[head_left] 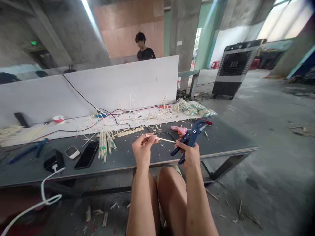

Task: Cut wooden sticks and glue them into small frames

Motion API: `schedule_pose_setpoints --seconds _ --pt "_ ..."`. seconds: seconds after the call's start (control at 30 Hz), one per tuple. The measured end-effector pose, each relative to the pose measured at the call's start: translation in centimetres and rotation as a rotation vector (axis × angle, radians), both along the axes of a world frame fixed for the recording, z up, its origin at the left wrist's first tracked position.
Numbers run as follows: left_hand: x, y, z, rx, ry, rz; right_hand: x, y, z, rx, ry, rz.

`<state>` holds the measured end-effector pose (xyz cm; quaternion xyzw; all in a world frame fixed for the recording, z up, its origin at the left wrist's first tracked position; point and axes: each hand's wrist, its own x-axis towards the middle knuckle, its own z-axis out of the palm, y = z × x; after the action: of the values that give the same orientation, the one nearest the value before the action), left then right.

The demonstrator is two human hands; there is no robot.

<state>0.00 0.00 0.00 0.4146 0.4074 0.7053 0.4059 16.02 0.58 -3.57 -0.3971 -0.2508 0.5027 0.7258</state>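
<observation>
Between finger and thumb, my left hand (143, 149) pinches one end of a thin wooden stick (166, 140). The stick runs across to my right hand (191, 153), whose fingertips meet or nearly meet its other end. That same hand is wrapped round the dark blue handles of a hand cutter (194, 132), its curved jaw pointing up and away to the right. Just behind the cutter lies a pink glue gun (179, 130) on the dark tabletop. Bundles of paper-wrapped chopsticks (104, 146) rest left of my left hand.
Stick frames (134, 105) stand on a white board along the back, with plastic-wrapped packs (194, 108) at its right. A phone (86, 155), a charger (53, 160) with a white cable and blue pliers (29, 151) lie leftward. Behind a white partition (147, 75) is a person (146, 52).
</observation>
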Motion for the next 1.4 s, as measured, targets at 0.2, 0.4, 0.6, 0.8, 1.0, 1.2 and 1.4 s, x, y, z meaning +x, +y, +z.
schedule_pose_setpoints --seconds 0.2,0.4,0.6,0.8,1.0,1.2,1.4 --pt "0.8 0.7 -0.1 0.043 -0.219 0.131 -0.7 0.2 0.5 0.021 0.143 -0.143" --pt "1.1 1.2 -0.6 0.024 -0.419 0.181 -4.5 -0.4 1.1 0.046 0.247 -0.139" --pt "2.0 1.5 -1.1 0.036 -0.420 0.223 -7.4 -1.3 1.5 -0.046 0.081 -0.101" --pt "0.9 1.3 -0.7 0.139 -0.416 0.364 -6.4 -1.4 0.3 -0.158 -0.464 0.005" --pt "-1.1 1.7 -0.7 0.195 -0.458 0.455 -7.6 -1.9 0.3 -0.193 -0.677 0.290" --pt "-1.3 1.8 -0.8 0.170 -0.455 0.435 -8.8 -2.7 1.1 -0.107 -0.704 0.389" --pt "-2.0 1.9 -0.9 0.154 -0.414 0.471 -8.5 -2.7 1.2 -0.060 -0.739 0.409"
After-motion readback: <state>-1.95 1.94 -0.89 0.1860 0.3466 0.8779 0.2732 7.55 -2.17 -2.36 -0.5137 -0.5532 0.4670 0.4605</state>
